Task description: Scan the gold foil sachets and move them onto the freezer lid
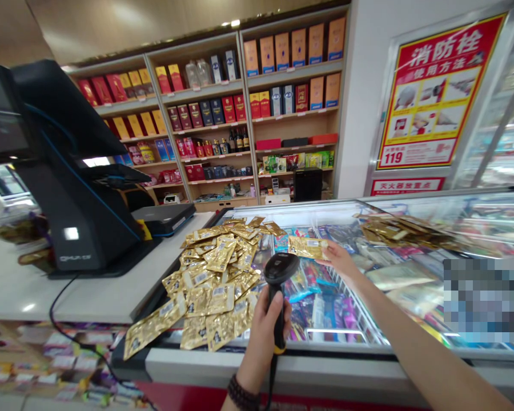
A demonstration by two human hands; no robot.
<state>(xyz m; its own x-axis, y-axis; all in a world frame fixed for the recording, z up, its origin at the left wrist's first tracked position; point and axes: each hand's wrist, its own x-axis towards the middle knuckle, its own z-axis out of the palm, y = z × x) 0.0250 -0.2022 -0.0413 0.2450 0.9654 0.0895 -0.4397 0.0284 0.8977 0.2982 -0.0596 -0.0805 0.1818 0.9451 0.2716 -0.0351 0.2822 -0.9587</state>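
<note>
A black barcode scanner (281, 268) stands upright in my left hand (265, 319), the fingers wrapped round its handle. Pinched at its right end, a gold packet (306, 247) is held out by my right hand (336, 260), just behind and right of the scanner head. A large heap of gold packets (220, 254) lies on the left part of the freezer's glass top, some hanging near its front edge. Farther right on the glass rests a second pile of gold packets (394, 230).
The chest freezer (205, 365) holds colourful packages under its glass. On the left counter (8, 291) stand a black register (85, 217) and a flat black device (165, 217). A cable hangs below. Shelves of boxes (205, 88) are behind.
</note>
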